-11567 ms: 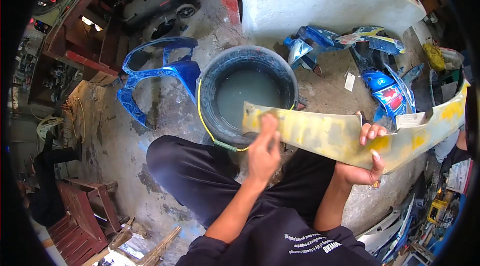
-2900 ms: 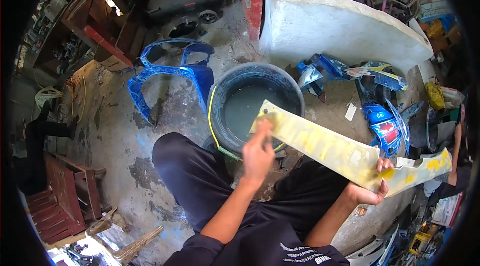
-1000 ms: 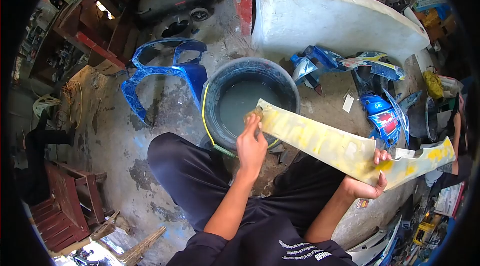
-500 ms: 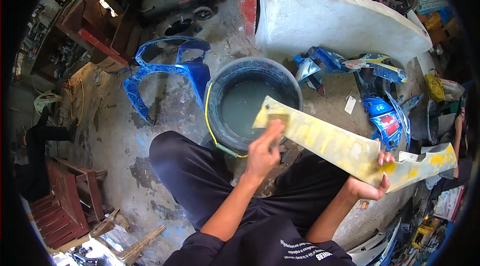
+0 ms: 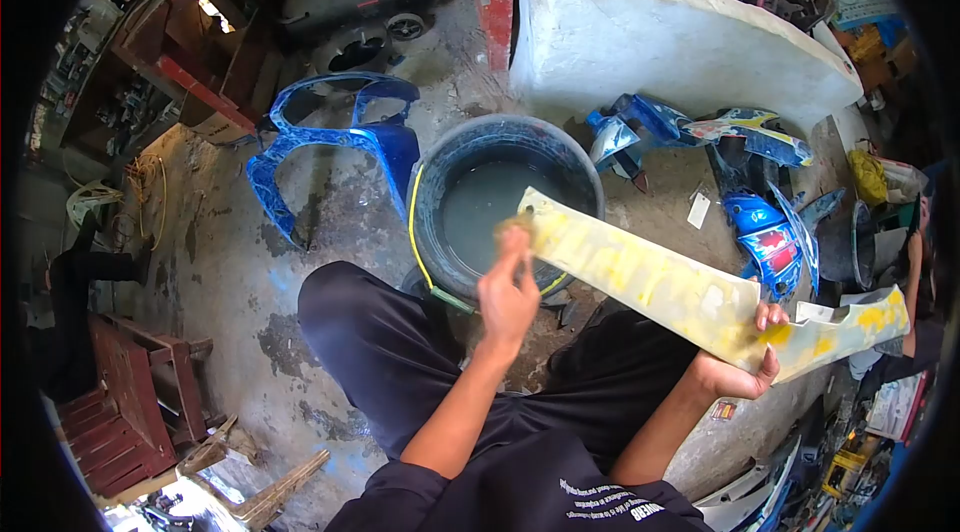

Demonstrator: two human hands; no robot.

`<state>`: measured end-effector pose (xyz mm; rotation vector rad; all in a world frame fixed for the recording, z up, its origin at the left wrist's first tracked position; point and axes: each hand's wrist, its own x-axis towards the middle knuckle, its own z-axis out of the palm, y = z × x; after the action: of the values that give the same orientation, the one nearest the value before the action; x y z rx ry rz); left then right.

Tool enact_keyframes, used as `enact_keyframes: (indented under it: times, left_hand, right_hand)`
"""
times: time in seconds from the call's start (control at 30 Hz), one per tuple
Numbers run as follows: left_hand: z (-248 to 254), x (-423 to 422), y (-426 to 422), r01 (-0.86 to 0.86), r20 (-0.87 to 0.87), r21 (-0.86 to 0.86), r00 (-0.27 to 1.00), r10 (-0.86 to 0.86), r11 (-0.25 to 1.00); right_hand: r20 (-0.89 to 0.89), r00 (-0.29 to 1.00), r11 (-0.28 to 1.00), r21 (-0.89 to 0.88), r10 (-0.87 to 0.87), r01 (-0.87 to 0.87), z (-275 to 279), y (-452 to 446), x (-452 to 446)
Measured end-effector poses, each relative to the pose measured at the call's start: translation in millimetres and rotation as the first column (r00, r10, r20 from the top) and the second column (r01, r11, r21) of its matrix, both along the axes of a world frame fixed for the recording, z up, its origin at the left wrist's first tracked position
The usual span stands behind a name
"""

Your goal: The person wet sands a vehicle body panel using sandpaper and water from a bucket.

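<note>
1. The panel [image 5: 650, 277], long and pale with yellow patches, slants across the near right of the scene, its left end reaching over the bucket's near right side and its right end stretching towards the right edge.
2. The right hand [image 5: 738, 374] has its grip clasped on the panel around the middle, fingers over the far edge, thumb by the near edge.
3. The left hand [image 5: 508, 310] pinches a tan pad [image 5: 506, 228] in its grip, at the panel's left end; blur hides whether the pad presses flat on the surface.
4. The dark bucket [image 5: 436, 197] stands on the stained concrete floor [image 5: 240, 282], just beyond the knees, with cloudy water [image 5: 480, 204] inside. Its yellow handle [image 5: 414, 242] hangs down the left side, fitted with a green sleeve [image 5: 452, 301].
5. Left of the bucket lies a blue frame [image 5: 385, 154].
6. Right of it, blue bodywork [image 5: 768, 244] sits near a white tag [image 5: 699, 210], with a whitish wall [image 5: 680, 42] farther back.
7. A slatted red chair [image 5: 135, 402] is at near left.
8. At the far right edge, another person's arm [image 5: 914, 267] shows.
</note>
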<state>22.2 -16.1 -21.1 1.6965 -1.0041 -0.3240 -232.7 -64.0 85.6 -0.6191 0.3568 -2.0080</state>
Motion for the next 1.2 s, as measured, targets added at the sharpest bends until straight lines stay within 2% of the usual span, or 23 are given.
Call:
enact_keyframes:
  times: [0.03,0.1,0.13,0.17,0.23,0.27,0.37,0.43,0.5,0.53,0.57,0.63,0.67,0.7,0.77,0.8,0.9,0.97,1.03,1.1,1.13,1.17,1.2]
  left_hand:
    - [4.9,-1.9,2.2,-0.004,0.004,0.002,1.0,0.004,1.0]
    - [10.3,-7.5,6.1,0.208,-0.014,-0.075,0.978,-0.21,0.975]
    - [5.4,-1.7,5.6,0.143,-0.031,-0.036,0.989,-0.144,0.989]
    - [3.0,1.5,1.8,0.149,-0.034,-0.036,0.988,-0.15,0.988]
    - [4.6,8.2,-6.6,-0.086,-0.12,0.102,0.988,0.098,0.991]
    - [-2.8,3.6,-6.2,-0.037,-0.023,0.056,0.999,0.039,0.998]
    - [25.4,-13.6,3.4,0.306,0.053,-0.06,0.952,-0.303,0.95]
    - [19.0,-4.9,-1.2,0.291,0.033,-0.065,0.957,-0.289,0.955]
    - [7.0,10.7,-12.5,-0.039,-0.08,0.107,0.996,0.048,0.993]
    - [4.5,12.1,-16.0,-0.072,-0.091,0.148,0.992,0.086,0.986]
    - [3.1,7.0,-14.4,-0.075,-0.091,0.147,0.992,0.088,0.986]
    - [20.6,-10.5,-6.7,0.163,0.051,0.013,0.985,-0.163,0.987]
    - [23.6,-16.5,-3.6,0.248,0.031,-0.021,0.968,-0.248,0.968]
    - [21.5,-14.0,-3.6,0.248,0.033,-0.019,0.968,-0.248,0.968]
    - [9.1,-3.6,-9.1,0.095,-0.082,0.02,0.992,-0.093,0.995]
    - [7.6,6.3,-16.4,0.035,-0.079,0.07,0.996,-0.029,0.997]
    - [15.2,-5.7,-17.3,0.064,-0.008,0.057,0.998,-0.064,0.996]
    - [29.6,-18.8,-11.9,0.221,0.053,-0.001,0.974,-0.221,0.975]
    - [26.0,-10.5,-12.6,0.191,0.062,-0.034,0.98,-0.189,0.981]
    - [19.0,8.2,-22.3,0.018,-0.068,0.05,0.998,-0.015,0.999]
    - [15.7,15.8,-28.2,-0.044,-0.026,0.09,0.999,0.046,0.995]
    - [13.2,13.9,-26.9,-0.045,-0.027,0.091,0.999,0.047,0.995]
    - [18.0,10.4,-24.7,0.02,-0.001,0.097,1.0,-0.02,0.995]
  right_hand:
    - [0.004,1.0,1.0,0.002,0.004,-0.004,-0.4,-1.2,0.9]
    - [0.031,1.0,1.0,-0.004,0.002,-0.002,0.5,-0.6,0.1]
    - [0.027,1.0,1.0,-0.002,-0.002,0.002,0.7,-0.1,0.4]
    - [0.012,1.0,1.0,-0.003,0.011,-0.011,-0.2,0.3,2.4]
    - [0.0,1.0,1.0,-0.003,0.026,-0.026,-0.6,1.3,2.4]
    - [0.008,1.0,1.0,-0.006,0.009,-0.009,-1.2,1.0,0.7]
    - [0.024,1.0,1.0,-0.014,0.009,-0.009,-2.9,-1.6,-1.7]
    - [0.025,1.0,1.0,-0.022,0.015,-0.014,-2.0,-1.4,-1.2]
    - [-0.004,0.999,0.999,-0.027,0.047,-0.047,-1.5,1.8,2.1]
    - [-0.005,0.999,0.999,-0.029,0.045,-0.045,-1.4,1.5,0.9]
    - [-0.002,0.999,0.998,-0.037,0.047,-0.047,-1.4,0.2,0.3]
    - [0.006,0.998,0.998,-0.041,0.056,-0.056,-3.1,-1.4,-0.7]
    - [0.006,0.999,0.999,-0.024,0.031,-0.031,-3.5,-1.8,-2.6]
    - [0.005,1.0,1.0,-0.01,0.005,-0.005,-2.1,-2.2,-2.5]
    - [0.001,0.999,0.999,-0.028,0.034,-0.034,-3.9,-1.0,1.5]
    - [-0.007,0.998,0.997,-0.04,0.064,-0.065,-3.8,0.9,2.0]
    - [-0.021,0.998,0.997,-0.044,0.06,-0.061,-4.4,0.5,1.0]
    - [-0.014,0.998,0.998,-0.031,0.058,-0.058,-3.8,-0.6,-1.6]
    - [-0.01,0.999,0.999,-0.023,0.045,-0.045,-2.2,-0.9,-0.1]
    - [-0.021,0.996,0.995,-0.045,0.091,-0.092,-3.0,1.6,1.4]
    - [-0.021,0.996,0.995,-0.045,0.089,-0.09,-2.9,2.0,0.3]
    - [-0.019,0.996,0.995,-0.044,0.089,-0.089,-3.1,1.9,0.4]
    - [-0.015,0.996,0.995,-0.04,0.091,-0.091,-3.6,1.8,1.0]
